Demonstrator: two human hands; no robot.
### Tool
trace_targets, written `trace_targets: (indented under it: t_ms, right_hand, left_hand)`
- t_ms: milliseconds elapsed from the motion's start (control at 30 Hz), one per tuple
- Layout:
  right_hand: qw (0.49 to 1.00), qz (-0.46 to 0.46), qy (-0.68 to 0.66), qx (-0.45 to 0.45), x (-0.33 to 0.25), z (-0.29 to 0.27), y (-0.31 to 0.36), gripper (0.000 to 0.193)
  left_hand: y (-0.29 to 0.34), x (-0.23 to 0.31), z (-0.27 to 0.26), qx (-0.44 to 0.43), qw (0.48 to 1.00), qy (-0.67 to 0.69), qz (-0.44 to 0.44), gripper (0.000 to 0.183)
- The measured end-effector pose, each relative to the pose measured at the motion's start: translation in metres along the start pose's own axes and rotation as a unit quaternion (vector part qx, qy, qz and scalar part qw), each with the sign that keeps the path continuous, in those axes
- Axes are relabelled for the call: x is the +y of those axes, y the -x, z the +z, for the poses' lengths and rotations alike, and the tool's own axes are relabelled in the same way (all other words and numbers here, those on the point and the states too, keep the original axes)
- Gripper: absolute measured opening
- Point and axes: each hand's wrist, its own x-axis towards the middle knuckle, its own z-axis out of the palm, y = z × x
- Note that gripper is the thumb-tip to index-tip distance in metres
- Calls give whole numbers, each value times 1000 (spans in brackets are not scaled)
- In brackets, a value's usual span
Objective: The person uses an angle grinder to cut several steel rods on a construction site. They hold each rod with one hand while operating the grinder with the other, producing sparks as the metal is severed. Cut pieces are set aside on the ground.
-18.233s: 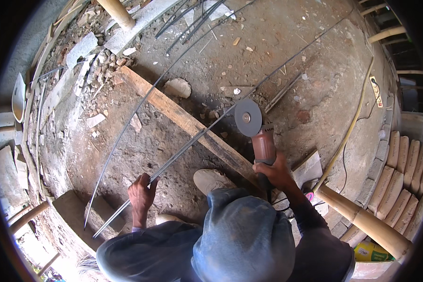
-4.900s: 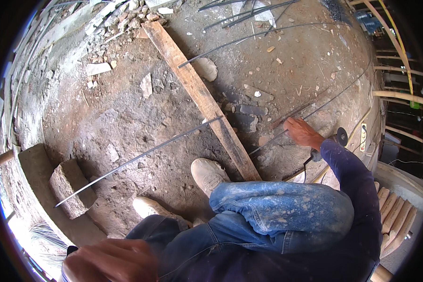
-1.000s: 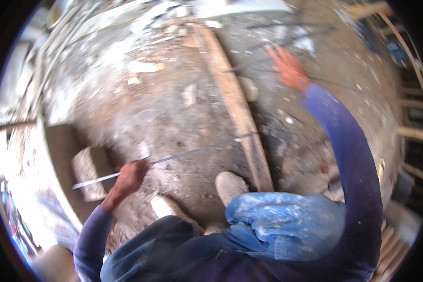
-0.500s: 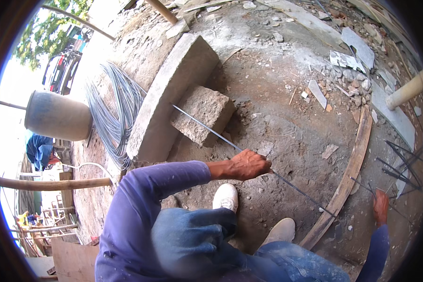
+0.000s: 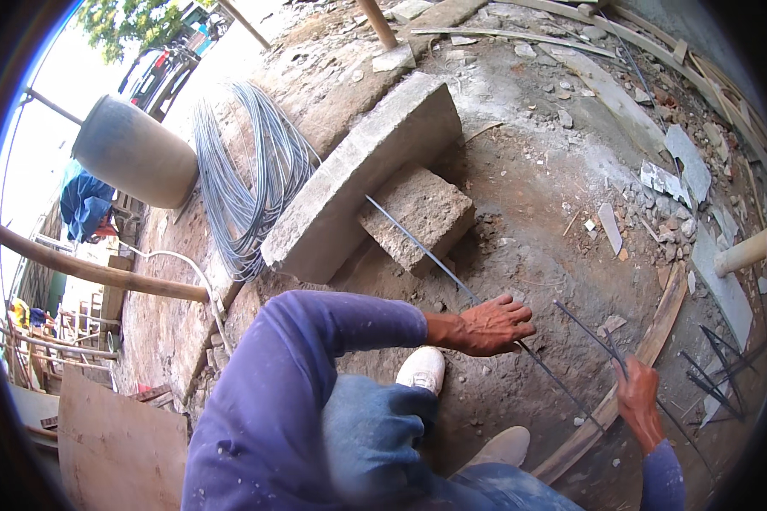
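Observation:
A long thin steel rod (image 5: 413, 243) slants from the rough concrete block (image 5: 422, 217) down to a curved wooden board (image 5: 575, 439). My left hand (image 5: 492, 326) is on its middle, fingers curled loosely over it and less tight than a fist. To the right, my right hand (image 5: 641, 399) is closed on a dark bent steel rod (image 5: 581, 325). One end of that piece points up and left towards my left hand; a long tail trails down past my right wrist. Its bends inside the grip are hidden.
Several bent rods (image 5: 724, 375) lie at the far right. A long concrete beam (image 5: 362, 179) rests against the block, with a coil of steel rod (image 5: 247, 183) behind it. Further left are a barrel (image 5: 136, 157) and a bamboo pole (image 5: 102, 266). Rubble (image 5: 669, 209) lies at upper right.
My right hand has come left from beside the pile of bent rods, bringing the bent steel rod. My left hand's fingers have loosened on the long rod. The whole view has also turned.

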Motion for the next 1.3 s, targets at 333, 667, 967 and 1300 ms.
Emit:
trace_targets:
  t_ms: [333, 667, 967, 1300]
  right_hand:
    - [966, -126, -208, -92, -217, 43, -201, 51]
    - [963, -216, -144, -68, -235, 111, -225, 78]
    - [977, -39, -145, -154, -101, 68, -155, 62]
    - [994, -16, -104, -41, -14, 52, -55, 50]
  left_hand:
    - [41, 44, -20, 67, 996, -5, -52, 47]
    - [116, 49, -32, 138, 967, 44, -208, 41]
    - [123, 54, 4, 114, 845, 312, -418, 50]
    - [106, 72, 31, 27, 912, 194, -361, 41]
